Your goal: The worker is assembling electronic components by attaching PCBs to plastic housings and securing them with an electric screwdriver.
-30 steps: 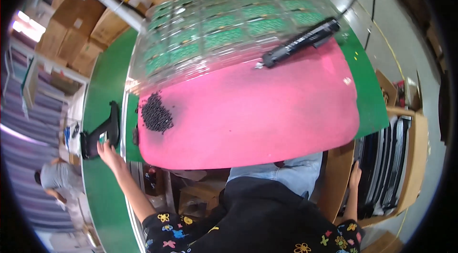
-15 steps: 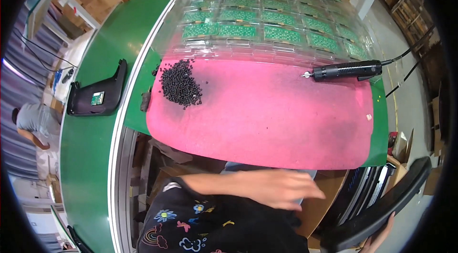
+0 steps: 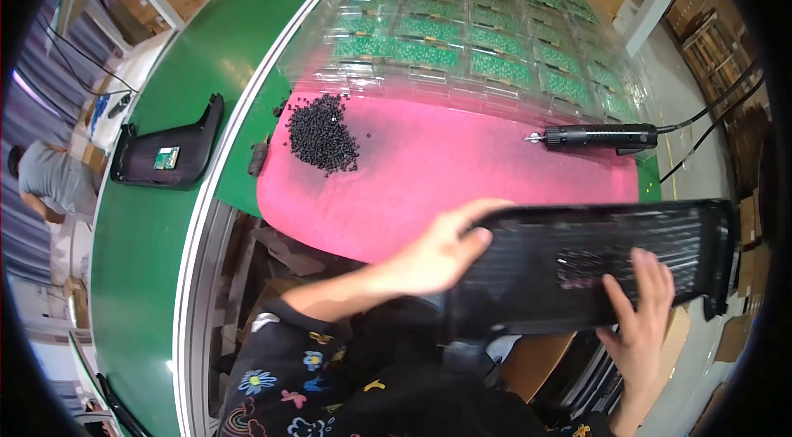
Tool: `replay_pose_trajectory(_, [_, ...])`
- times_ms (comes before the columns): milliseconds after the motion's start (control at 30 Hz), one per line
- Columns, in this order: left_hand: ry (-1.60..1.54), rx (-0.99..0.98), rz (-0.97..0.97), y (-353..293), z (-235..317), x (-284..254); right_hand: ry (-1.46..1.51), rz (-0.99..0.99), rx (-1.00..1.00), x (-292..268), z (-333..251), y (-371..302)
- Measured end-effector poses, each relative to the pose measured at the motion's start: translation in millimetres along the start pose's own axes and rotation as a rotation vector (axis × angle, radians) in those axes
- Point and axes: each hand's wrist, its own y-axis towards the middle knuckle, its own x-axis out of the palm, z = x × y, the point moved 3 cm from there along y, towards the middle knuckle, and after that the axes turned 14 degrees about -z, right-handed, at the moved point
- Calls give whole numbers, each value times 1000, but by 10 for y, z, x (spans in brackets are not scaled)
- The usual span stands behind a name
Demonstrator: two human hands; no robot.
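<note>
A black plastic housing (image 3: 528, 272), a long shallow shell with a ribbed inside, is held tilted over the near right part of the pink mat (image 3: 429, 181). My left hand (image 3: 445, 251) grips its left end, thumb on the inner side and the other fingers partly hidden by the shell. My right hand (image 3: 643, 313) reaches over the near edge, fingers spread and resting against the inside by a textured patch. A black electric screwdriver (image 3: 598, 138) lies beyond the housing at the mat's right. At the mat's left is a heap of small black screws (image 3: 322, 136).
Clear plastic trays (image 3: 396, 78) of green circuit boards (image 3: 499, 68) stand along the back. Another black housing (image 3: 186, 161) with a small board lies on the green bench (image 3: 136, 272) to the left. A person (image 3: 58, 177) bends at far left. More black parts (image 3: 577, 387) stand in a carton below.
The black housing has come up from the lower right to over the mat. My left hand now grips it; my right hand has moved onto its inside.
</note>
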Motion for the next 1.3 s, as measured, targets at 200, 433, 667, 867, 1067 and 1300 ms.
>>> replay_pose_trajectory(200, [596, -329, -132, 20, 409, -672, 60, 105, -355, 523, 40, 412])
replay_pose_trajectory(433, [1397, -476, 450, 808, 868, -1815, 491, 104, -306, 592, 24, 710])
replay_pose_trajectory(667, [1811, -224, 467, 1405, 385, -3441, 879, 94, -224, 583, 152, 746])
replay_pose_trajectory(867, [1844, -392, 399, 1498, 147, -3657, 973, 86, -194, 575, 209, 758])
replay_pose_trajectory(1067, [1960, -424, 333, 1587, 186, -3648, 1060, 58, -182, 594, 253, 782])
replay_pose_trajectory(1300, [1919, -592, 264, 1586, 196, -3673, 1030, 21, -212, 578, 254, 796])
